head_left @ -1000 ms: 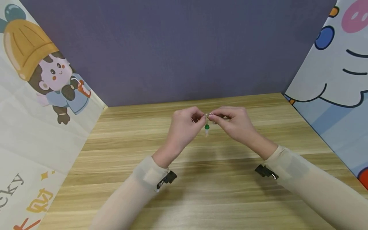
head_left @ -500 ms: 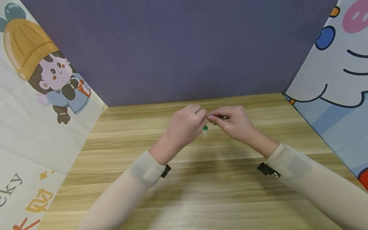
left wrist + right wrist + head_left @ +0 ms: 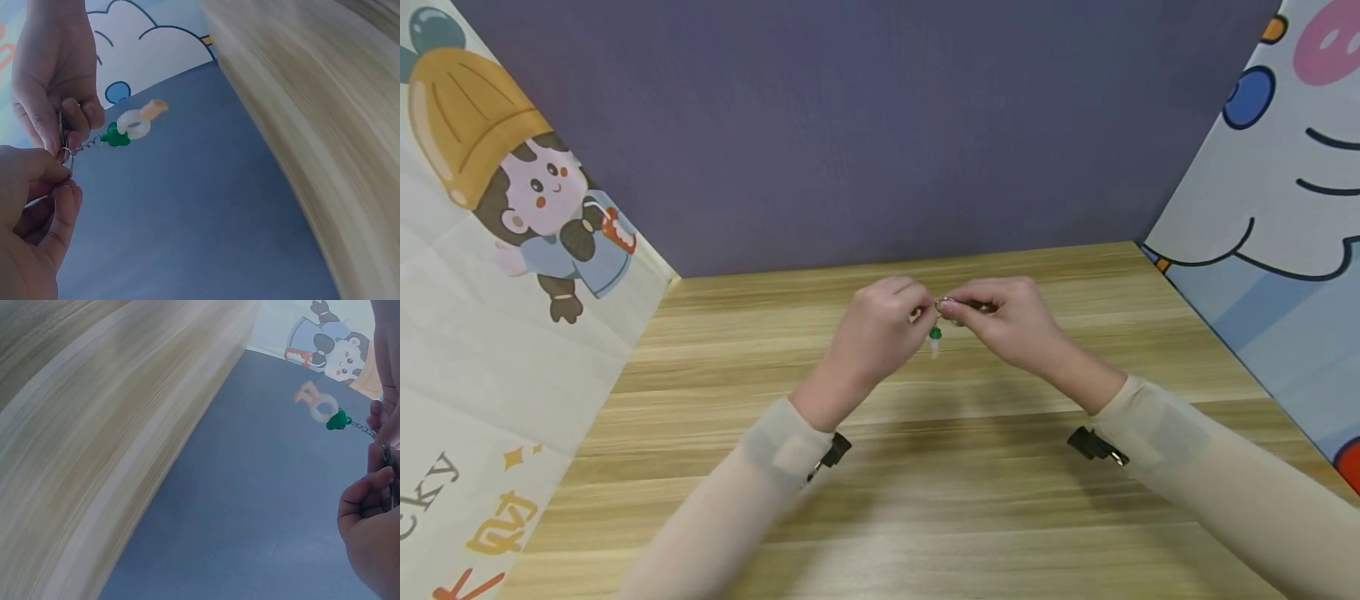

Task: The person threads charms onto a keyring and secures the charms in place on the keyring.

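Observation:
Both hands meet above the wooden table, working at a keychain's metal key ring [image 3: 66, 155]. My left hand [image 3: 878, 333] pinches the ring between thumb and fingers. Opposite it, my right hand [image 3: 1011, 318] pinches a thin, flat metal piece [image 3: 62, 128] at the ring, seen edge-on and mostly covered by fingers. From the ring a short chain [image 3: 87, 145] leads to a hanging charm: a green bead [image 3: 117, 134], a white loop [image 3: 135, 124] and a peach-coloured end [image 3: 154, 109]. The fingertips of the two hands are almost touching.
The wood-grain table [image 3: 715, 467] lies below the hands. A purple-grey panel [image 3: 880, 133] stands behind it, with cartoon-printed panels [image 3: 445, 333] on the left and right. A black wrist device [image 3: 1093, 446] sits at each cuff.
My left hand has rolled over at the wrist, showing more of its back, then turned slightly back. The charm has shifted a little left; my right hand keeps nearly the same place.

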A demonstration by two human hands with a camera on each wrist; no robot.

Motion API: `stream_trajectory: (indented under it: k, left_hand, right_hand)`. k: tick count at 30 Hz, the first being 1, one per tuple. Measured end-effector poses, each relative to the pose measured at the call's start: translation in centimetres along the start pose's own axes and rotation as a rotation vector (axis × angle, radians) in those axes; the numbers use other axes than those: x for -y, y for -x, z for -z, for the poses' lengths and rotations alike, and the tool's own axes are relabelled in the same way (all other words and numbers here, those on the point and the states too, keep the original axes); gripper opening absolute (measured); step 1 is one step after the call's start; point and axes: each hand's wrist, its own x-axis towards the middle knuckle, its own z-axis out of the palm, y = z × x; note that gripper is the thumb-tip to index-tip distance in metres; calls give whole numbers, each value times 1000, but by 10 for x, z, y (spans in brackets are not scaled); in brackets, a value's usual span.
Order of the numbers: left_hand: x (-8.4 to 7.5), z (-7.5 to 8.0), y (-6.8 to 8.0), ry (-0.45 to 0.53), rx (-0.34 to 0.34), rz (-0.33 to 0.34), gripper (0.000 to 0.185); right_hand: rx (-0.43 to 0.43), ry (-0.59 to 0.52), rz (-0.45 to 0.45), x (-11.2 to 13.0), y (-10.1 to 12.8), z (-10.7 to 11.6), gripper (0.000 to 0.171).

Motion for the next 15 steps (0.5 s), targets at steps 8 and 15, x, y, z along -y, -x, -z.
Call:
stream_trajectory:
  k: [8,15]
  left_hand:
    - [-2,-4,4,97,-41,127,13]
    - [-5,-7,4,285,-77,355,11]
  right_hand:
    - [-21,-27,-28,1,2,-2,11]
    - [-51,-49,-41,0,4,-3,11]
